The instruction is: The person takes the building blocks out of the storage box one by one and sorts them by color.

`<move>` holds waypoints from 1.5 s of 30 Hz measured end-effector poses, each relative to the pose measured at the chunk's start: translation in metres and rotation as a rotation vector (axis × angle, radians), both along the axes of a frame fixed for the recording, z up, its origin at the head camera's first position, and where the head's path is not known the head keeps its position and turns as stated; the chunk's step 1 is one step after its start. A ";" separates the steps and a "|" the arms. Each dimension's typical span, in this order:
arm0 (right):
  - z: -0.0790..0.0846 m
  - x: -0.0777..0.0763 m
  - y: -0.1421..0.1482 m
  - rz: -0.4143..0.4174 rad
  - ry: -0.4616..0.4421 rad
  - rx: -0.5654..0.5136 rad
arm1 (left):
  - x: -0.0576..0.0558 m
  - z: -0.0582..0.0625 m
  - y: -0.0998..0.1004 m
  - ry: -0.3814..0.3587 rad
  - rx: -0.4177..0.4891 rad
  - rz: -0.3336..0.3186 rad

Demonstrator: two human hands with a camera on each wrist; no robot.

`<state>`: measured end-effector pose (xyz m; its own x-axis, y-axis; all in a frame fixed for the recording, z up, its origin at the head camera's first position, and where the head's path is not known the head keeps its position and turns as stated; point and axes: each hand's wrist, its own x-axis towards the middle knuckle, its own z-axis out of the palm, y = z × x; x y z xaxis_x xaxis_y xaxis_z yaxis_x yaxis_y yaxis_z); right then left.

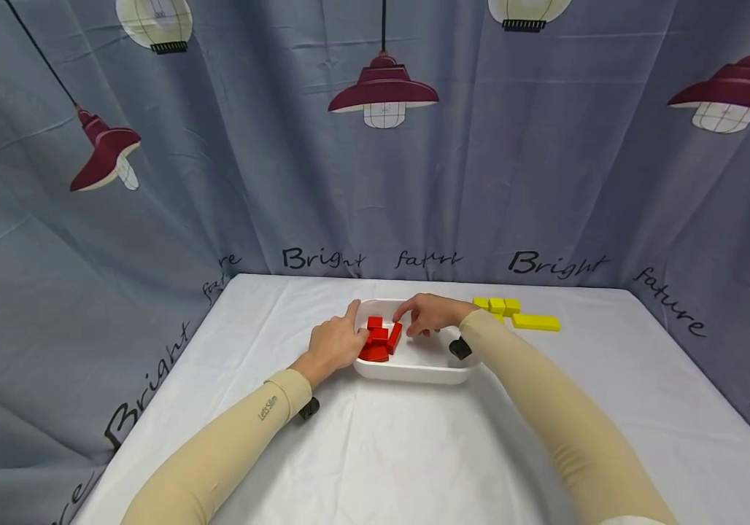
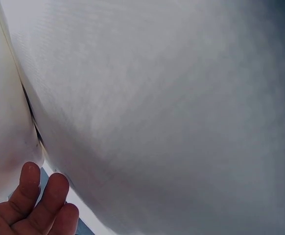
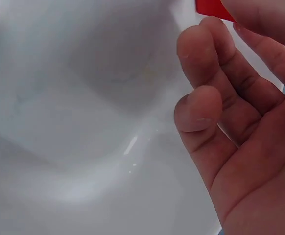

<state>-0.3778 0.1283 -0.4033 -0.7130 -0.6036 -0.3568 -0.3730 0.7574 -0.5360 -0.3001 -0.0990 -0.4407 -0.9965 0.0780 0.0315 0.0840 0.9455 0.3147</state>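
Note:
A white tray point(image 1: 408, 373) stands on the table with several red blocks point(image 1: 375, 354) gathered at its left end. My left hand point(image 1: 335, 344) holds that end, the thumb over the rim beside the red blocks and the index finger along the far left corner. The left wrist view shows its other fingers point(image 2: 54, 196) bent outside the tray wall. Over the tray's middle, my right hand point(image 1: 430, 313) points its index finger at a narrow red block point(image 1: 394, 338); whether they touch cannot be seen. In the right wrist view its lower fingers point(image 3: 199, 107) are loosely bent, holding nothing.
Several yellow blocks point(image 1: 505, 306) lie on the table behind the right forearm, including a long yellow block point(image 1: 535, 322). The white tabletop point(image 1: 375, 452) stretches in front of the tray. A grey printed curtain point(image 1: 375, 197) hangs behind the table.

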 end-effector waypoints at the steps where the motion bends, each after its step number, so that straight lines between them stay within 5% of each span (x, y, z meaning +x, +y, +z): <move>1: 0.000 0.000 0.000 0.002 0.001 -0.006 | 0.000 0.000 0.000 0.000 0.002 0.001; 26: -0.004 -0.002 0.010 0.028 -0.070 -0.053 | 0.001 0.001 -0.001 0.002 -0.012 -0.001; 45: 0.034 0.007 0.031 0.049 0.027 -0.051 | 0.001 0.003 0.000 0.001 0.005 0.004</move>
<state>-0.3709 0.1597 -0.3697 -0.6914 -0.6546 -0.3059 -0.4235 0.7101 -0.5625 -0.2988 -0.0988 -0.4380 -0.9967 0.0737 0.0331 0.0804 0.9442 0.3194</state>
